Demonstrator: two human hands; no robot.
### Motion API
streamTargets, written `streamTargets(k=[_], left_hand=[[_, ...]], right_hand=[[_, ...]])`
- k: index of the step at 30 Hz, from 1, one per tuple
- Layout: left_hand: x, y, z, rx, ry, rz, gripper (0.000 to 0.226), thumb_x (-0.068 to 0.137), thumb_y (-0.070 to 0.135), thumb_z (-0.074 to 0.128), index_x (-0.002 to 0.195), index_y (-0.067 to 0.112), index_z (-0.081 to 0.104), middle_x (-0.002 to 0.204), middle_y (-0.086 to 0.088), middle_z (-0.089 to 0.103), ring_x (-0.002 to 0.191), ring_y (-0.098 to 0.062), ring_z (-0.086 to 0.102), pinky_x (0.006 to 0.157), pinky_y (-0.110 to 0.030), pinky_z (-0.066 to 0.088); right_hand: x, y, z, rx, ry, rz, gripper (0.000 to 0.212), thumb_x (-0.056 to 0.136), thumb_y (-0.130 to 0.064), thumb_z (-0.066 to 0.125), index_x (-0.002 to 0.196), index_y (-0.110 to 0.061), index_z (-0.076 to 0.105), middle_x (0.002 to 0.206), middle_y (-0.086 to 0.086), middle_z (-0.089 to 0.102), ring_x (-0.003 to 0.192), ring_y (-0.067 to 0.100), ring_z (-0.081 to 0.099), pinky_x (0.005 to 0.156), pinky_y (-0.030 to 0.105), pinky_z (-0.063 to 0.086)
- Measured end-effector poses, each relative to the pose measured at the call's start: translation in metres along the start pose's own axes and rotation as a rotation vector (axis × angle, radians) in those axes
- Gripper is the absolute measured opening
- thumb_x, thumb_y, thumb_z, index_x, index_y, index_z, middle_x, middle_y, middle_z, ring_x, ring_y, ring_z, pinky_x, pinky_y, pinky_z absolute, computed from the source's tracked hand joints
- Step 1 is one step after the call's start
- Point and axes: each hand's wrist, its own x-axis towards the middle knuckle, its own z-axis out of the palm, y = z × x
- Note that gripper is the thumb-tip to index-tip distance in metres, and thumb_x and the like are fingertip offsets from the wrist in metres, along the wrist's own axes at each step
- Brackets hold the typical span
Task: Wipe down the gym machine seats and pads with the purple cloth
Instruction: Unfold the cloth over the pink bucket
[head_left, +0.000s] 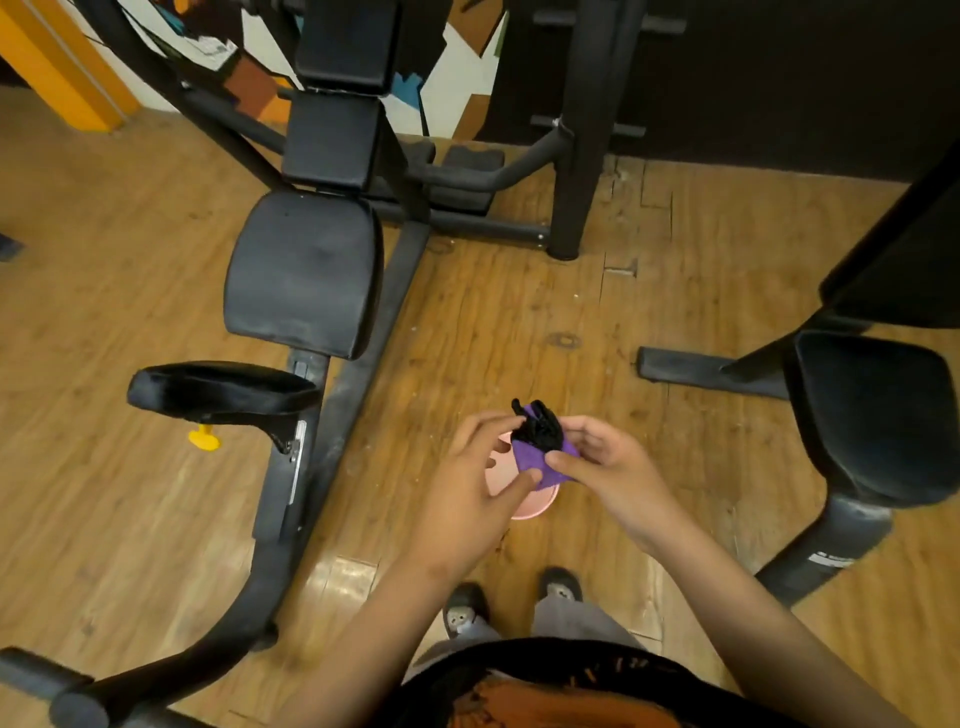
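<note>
**Both hands at the cloth, standing between two machines.** Our left hand (475, 483) and right hand (610, 467) each pinch the purple cloth (543, 465) between thumb and fingertips, so it hangs between them. A black bunched piece (540, 431) sits in its upper fold. We cannot tell whether it belongs to the cloth.

Risks, as we judge them:
- The pinch looks light, so the cloth may slip into the pink basin (535, 508) directly beneath the hands.
- The black piece may drop out as the cloth opens.
- A cloth left bunched would wipe unevenly.

Far left of the left hand lie a curved pad (218, 387) and a yellow knob (204, 438). Ahead and left are the seat (304, 270) and back pad (332, 140). The frame bar (358, 395) runs between us and that seat, so we must reach over it. Right of the right hand stands a second seat (878, 415).
</note>
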Motion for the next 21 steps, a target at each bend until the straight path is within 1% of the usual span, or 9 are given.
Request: streamTargets(k=[3, 6, 8, 10, 12, 16, 18, 20, 21], left_hand=[[0.011, 0.007, -0.011, -0.008, 0.083, 0.055, 0.043, 0.080, 0.014, 0.075, 0.115, 0.033, 0.058, 0.119, 0.019, 0.053, 0.103, 0.000, 0.057, 0.083, -0.008, 0.040], [0.023, 0.012, -0.016, -0.036, 0.105, -0.005, 0.041, 0.075, 0.022, 0.078, 0.104, 0.041, 0.057, 0.104, 0.021, 0.061, 0.095, 0.001, 0.059, 0.079, -0.009, 0.041], [0.029, 0.010, -0.017, -0.089, 0.104, -0.083, 0.032, 0.070, 0.030, 0.077, 0.096, 0.039, 0.060, 0.093, 0.023, 0.065, 0.089, 0.002, 0.060, 0.079, -0.012, 0.043], [0.034, 0.004, -0.018, -0.170, 0.073, -0.147, 0.024, 0.068, 0.035, 0.076, 0.088, 0.032, 0.064, 0.086, 0.020, 0.067, 0.082, 0.001, 0.059, 0.081, -0.022, 0.045], [0.036, 0.001, -0.018, -0.315, 0.049, -0.158, 0.025, 0.069, 0.037, 0.075, 0.086, 0.021, 0.067, 0.085, 0.011, 0.068, 0.080, -0.008, 0.059, 0.082, -0.033, 0.046], [0.036, 0.000, -0.019, -0.570, 0.128, -0.190, 0.023, 0.073, 0.035, 0.070, 0.083, 0.014, 0.070, 0.083, -0.002, 0.067, 0.080, -0.012, 0.059, 0.077, -0.026, 0.045], [0.037, 0.002, -0.019, -0.694, 0.161, -0.204, 0.025, 0.079, 0.030, 0.068, 0.089, 0.008, 0.068, 0.086, -0.007, 0.065, 0.085, -0.015, 0.058, 0.082, -0.030, 0.043], [0.037, 0.007, -0.016, -0.903, 0.170, -0.243, 0.030, 0.084, 0.019, 0.064, 0.105, -0.003, 0.060, 0.096, -0.013, 0.064, 0.091, -0.021, 0.058, 0.087, -0.034, 0.046], [0.037, 0.010, -0.015, -1.012, 0.170, -0.268, 0.031, 0.085, 0.015, 0.061, 0.111, -0.002, 0.056, 0.099, -0.015, 0.064, 0.092, -0.021, 0.060, 0.086, -0.032, 0.048]], right_hand=[[0.007, -0.022, 0.003, -0.042, -0.085, -0.056, 0.032, 0.086, 0.004, 0.064, 0.111, -0.017, 0.065, 0.107, -0.004, 0.072, 0.098, 0.008, 0.066, 0.088, 0.020, 0.051], [0.010, -0.037, 0.000, -0.091, -0.119, -0.106, 0.037, 0.087, 0.007, 0.060, 0.113, -0.020, 0.064, 0.111, -0.007, 0.070, 0.102, 0.006, 0.065, 0.091, 0.017, 0.048], [0.011, -0.043, -0.004, -0.062, -0.122, -0.127, 0.039, 0.086, 0.010, 0.061, 0.113, -0.018, 0.065, 0.111, -0.004, 0.071, 0.103, 0.009, 0.065, 0.091, 0.019, 0.049], [0.014, -0.048, -0.008, -0.023, -0.131, -0.153, 0.040, 0.084, 0.012, 0.061, 0.111, -0.017, 0.066, 0.108, -0.003, 0.073, 0.100, 0.011, 0.065, 0.088, 0.021, 0.051], [0.018, -0.052, -0.008, 0.018, -0.145, -0.170, 0.037, 0.083, 0.011, 0.064, 0.109, -0.015, 0.066, 0.105, -0.003, 0.073, 0.097, 0.010, 0.065, 0.084, 0.021, 0.051], [0.023, -0.051, -0.010, 0.197, -0.072, -0.141, 0.035, 0.080, 0.005, 0.065, 0.109, -0.014, 0.065, 0.102, 0.000, 0.073, 0.092, 0.012, 0.067, 0.075, 0.021, 0.053], [0.025, -0.050, -0.010, 0.339, -0.007, -0.118, 0.034, 0.082, 0.012, 0.061, 0.107, -0.011, 0.064, 0.097, 0.003, 0.073, 0.086, 0.015, 0.068, 0.069, 0.023, 0.054], [0.025, -0.050, -0.007, 0.477, 0.027, -0.081, 0.035, 0.082, 0.016, 0.054, 0.110, -0.004, 0.061, 0.096, 0.008, 0.072, 0.082, 0.016, 0.069, 0.064, 0.024, 0.056], [0.025, -0.049, -0.005, 0.514, 0.035, -0.062, 0.036, 0.082, 0.017, 0.053, 0.112, -0.002, 0.060, 0.098, 0.011, 0.071, 0.082, 0.017, 0.069, 0.064, 0.025, 0.056]])
